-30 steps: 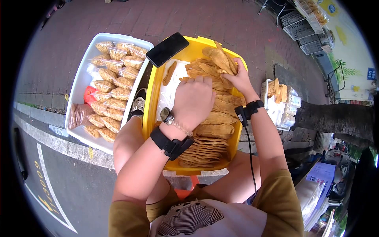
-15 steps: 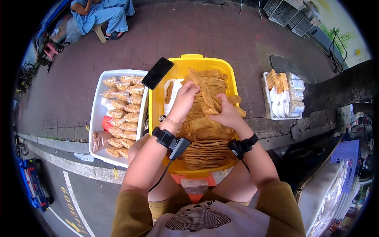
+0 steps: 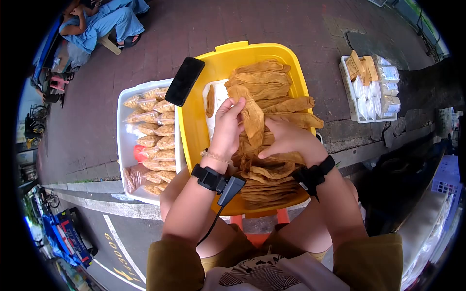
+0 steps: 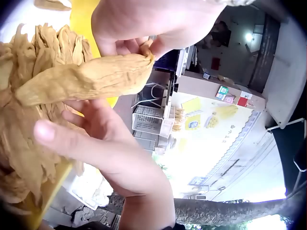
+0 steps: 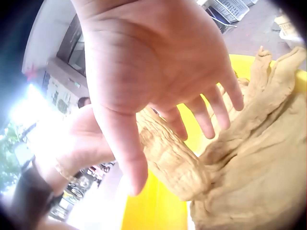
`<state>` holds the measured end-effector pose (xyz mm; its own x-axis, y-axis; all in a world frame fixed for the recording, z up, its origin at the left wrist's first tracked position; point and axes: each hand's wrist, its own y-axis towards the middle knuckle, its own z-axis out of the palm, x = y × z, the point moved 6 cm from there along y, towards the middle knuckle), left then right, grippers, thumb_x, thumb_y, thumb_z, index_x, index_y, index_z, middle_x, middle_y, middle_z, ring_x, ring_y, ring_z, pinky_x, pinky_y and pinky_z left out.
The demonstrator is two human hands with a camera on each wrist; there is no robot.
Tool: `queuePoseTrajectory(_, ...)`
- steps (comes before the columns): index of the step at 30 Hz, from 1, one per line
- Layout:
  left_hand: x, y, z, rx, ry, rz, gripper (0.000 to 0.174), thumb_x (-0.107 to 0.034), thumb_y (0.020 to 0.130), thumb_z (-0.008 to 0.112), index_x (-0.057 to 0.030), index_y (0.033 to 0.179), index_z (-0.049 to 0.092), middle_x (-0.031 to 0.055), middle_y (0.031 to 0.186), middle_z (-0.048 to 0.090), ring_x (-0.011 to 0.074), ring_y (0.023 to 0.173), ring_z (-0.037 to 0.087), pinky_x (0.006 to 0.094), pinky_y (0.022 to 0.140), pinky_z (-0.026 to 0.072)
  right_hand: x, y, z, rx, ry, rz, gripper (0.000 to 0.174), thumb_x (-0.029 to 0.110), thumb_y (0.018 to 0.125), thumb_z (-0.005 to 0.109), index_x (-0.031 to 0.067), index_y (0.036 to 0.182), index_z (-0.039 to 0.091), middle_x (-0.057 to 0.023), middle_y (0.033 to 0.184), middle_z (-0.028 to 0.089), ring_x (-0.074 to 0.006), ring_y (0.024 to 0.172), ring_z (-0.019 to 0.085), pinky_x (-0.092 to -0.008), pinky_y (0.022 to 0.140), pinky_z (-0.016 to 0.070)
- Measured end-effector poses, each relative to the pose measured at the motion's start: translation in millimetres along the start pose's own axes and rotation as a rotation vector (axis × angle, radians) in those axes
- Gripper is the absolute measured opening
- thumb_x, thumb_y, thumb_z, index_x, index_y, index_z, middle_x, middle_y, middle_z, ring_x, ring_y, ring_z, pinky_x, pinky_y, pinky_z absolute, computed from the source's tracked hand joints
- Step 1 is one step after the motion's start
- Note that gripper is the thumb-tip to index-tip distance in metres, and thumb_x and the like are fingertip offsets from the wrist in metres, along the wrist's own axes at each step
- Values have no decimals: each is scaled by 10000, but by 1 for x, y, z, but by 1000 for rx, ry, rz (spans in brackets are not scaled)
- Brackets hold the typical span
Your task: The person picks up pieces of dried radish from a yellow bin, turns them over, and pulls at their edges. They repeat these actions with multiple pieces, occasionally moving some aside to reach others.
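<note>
The left hand [image 3: 227, 127] pinches one end of a wrinkled tan strip [image 3: 253, 121] between thumb and fingers, above a yellow tub [image 3: 194, 145]. In the left wrist view that strip [image 4: 96, 79] stretches away from the pinching left hand [image 4: 148, 24]. Beside its other side is the right hand [image 3: 293, 140], thumb and fingers spread apart; the right wrist view shows the right hand [image 5: 158, 62] with extended fingers near the strip [image 5: 170, 153]. Beneath lie rows of similar folded strips [image 3: 262, 82]. One short strip [image 3: 210, 101] rests on white material at the tub's left.
A black phone [image 3: 184, 81] lies on the tub's upper left corner. Left of the tub stands a white bin [image 3: 124, 160] of small filled bags. A white basket [image 3: 353, 104] with packets sits to the right. Someone in blue [image 3: 109, 22] sits at the upper left.
The left hand has raised the strip and brought it lower in view, between the hands. The right hand, which held strips at the upper right earlier, has let go and spread its fingers.
</note>
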<state>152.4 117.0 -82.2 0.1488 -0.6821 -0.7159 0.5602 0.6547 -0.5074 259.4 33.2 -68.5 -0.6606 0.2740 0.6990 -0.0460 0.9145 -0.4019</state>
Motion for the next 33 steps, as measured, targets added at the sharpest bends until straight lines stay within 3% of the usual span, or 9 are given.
queuePoseTrajectory(1, -11, -3, 7, 27, -40, 51, 107, -190, 911, 582, -147, 830, 528, -40, 835, 586, 49, 737, 549, 230, 675, 471, 7, -4, -14, -102, 108, -51, 738, 349, 600, 795, -1, 1176, 494, -205, 1198, 512, -346, 1161, 464, -390, 968, 386)
queuePoseTrajectory(3, -27, -13, 18, 33, -80, 58, 66, -170, 905, 588, -143, 862, 546, -32, 857, 603, 47, 738, 567, 223, 652, 479, 24, -3, -37, -387, 559, -228, 591, 255, 688, 754, 8, 1156, 491, -170, 1114, 535, -293, 1072, 512, -361, 905, 422)
queuePoseTrajectory(4, -33, -16, 21, 52, -96, 75, 54, -165, 901, 593, -139, 873, 555, -27, 870, 609, 49, 761, 575, 223, 651, 483, 31, -2, -41, -383, 562, -227, 591, 255, 688, 754, 8, 1156, 491, -170, 1114, 535, -293, 1072, 512, -361, 905, 422)
queuePoseTrajectory(6, -40, -21, 24, 76, -135, 119, 35, -153, 894, 603, -127, 886, 581, -20, 890, 618, 53, 817, 587, 221, 653, 496, 47, -16, -62, -711, 424, -397, 462, 163, 721, 719, 20, 1106, 508, -132, 1013, 537, -258, 959, 544, -333, 816, 451)
queuePoseTrajectory(10, -45, -28, 13, 64, -116, 107, 31, -149, 886, 619, -124, 877, 605, -30, 896, 619, 45, 821, 581, 211, 633, 507, 67, -25, -53, -825, 154, -525, 398, 147, 695, 730, 58, 1044, 561, -112, 934, 524, -274, 846, 560, -344, 735, 464)
queuePoseTrajectory(17, -41, -29, 6, 29, -171, 85, 41, -156, 880, 631, -131, 864, 602, -50, 841, 608, 19, 745, 541, 202, 625, 508, 67, -25, -46, -804, 212, -430, 293, 135, 688, 742, 88, 962, 652, -82, 903, 538, -248, 841, 558, -335, 720, 462)
queuePoseTrajectory(21, -42, -29, 11, 33, -119, 160, 100, -174, 881, 638, -138, 808, 580, -69, 776, 576, 5, 716, 519, 187, 612, 485, 82, -36, -53, -1004, -103, -516, 253, 92, 673, 739, 89, 916, 666, -49, 887, 556, -225, 787, 562, -309, 651, 461)
queuePoseTrajectory(29, -39, -32, 11, -66, 60, 264, 151, -202, 883, 648, -129, 782, 562, -83, 710, 531, -19, 644, 489, 160, 602, 459, 71, -23, -47, -939, 166, -454, 115, 13, 723, 666, 29, 820, 607, -91, 799, 591, -264, 746, 569, -322, 657, 454)
queuePoseTrajectory(33, -44, -25, 21, 9, 112, 348, 151, -212, 889, 641, -107, 809, 568, -79, 728, 547, -20, 673, 515, 159, 622, 476, 54, -17, -48, -886, 400, -365, 71, 28, 793, 625, 16, 838, 571, -83, 817, 580, -220, 745, 555, -294, 694, 437)
